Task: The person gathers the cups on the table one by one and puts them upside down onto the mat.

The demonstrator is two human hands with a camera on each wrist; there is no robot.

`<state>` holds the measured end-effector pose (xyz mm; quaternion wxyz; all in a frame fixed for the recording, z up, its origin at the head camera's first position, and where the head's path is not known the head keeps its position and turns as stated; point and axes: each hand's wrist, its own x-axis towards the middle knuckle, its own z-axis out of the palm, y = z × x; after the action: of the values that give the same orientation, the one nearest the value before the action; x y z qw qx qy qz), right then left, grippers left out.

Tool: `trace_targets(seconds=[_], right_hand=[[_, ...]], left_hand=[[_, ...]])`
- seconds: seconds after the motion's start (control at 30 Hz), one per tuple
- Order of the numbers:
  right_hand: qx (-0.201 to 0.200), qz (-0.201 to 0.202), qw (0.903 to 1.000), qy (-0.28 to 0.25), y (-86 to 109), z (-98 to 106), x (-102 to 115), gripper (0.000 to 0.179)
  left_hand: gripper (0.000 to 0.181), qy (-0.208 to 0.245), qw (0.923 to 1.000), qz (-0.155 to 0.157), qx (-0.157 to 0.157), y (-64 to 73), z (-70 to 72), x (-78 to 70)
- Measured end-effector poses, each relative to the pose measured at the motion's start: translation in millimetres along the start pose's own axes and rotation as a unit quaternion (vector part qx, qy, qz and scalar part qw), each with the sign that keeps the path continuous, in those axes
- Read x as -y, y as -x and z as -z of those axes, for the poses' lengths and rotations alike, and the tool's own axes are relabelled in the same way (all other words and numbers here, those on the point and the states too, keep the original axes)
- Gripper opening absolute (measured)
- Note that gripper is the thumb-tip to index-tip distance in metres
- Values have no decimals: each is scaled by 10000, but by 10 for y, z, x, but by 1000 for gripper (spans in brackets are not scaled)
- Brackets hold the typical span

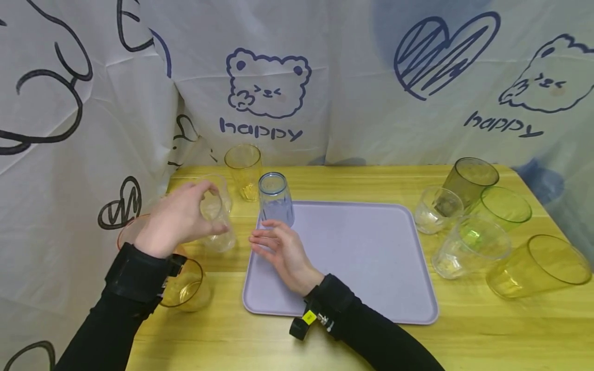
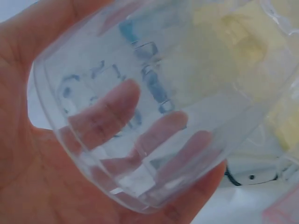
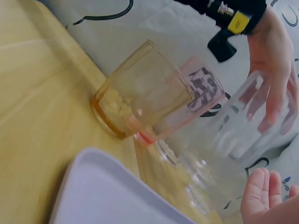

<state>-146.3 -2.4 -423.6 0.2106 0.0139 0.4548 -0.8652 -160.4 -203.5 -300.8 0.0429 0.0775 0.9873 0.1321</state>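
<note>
Printed white fabric (image 1: pixel 352 103) hung behind the wood-grain table (image 1: pixel 223 340). Clock positions referenced the lilac tray (image 1: pixel 352 263). Left hand (image 1: pixel 178 216), 10 o'clock: fingers and thumb were curled around a clear glass (image 1: pixel 219 240). Right hand (image 1: pixel 285 252), 9 o'clock: fingers were extended, gripping nothing. An upturned blue glass (image 1: pixel 276 206) stood on the tray's 10-to-11 o'clock corner, near the right hand; contact could not be determined.

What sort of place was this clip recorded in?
Probably a small recording set-up rather than a working kitchen: creased cloth printed with bears and hearts hangs around a wood-grain table, where clear and coloured tumblers flank a lilac tray.
</note>
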Motion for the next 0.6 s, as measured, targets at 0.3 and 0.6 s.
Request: trace_targets(seconds=[0.3, 0.6], right_hand=[[-83, 222, 9993, 273, 86, 191, 122, 35], [-284, 417, 9977, 445, 172, 445, 270, 28]], left_hand=[[72, -56, 9987, -500, -116, 213, 83, -262], [69, 225, 9947, -966, -254, 285, 73, -454]])
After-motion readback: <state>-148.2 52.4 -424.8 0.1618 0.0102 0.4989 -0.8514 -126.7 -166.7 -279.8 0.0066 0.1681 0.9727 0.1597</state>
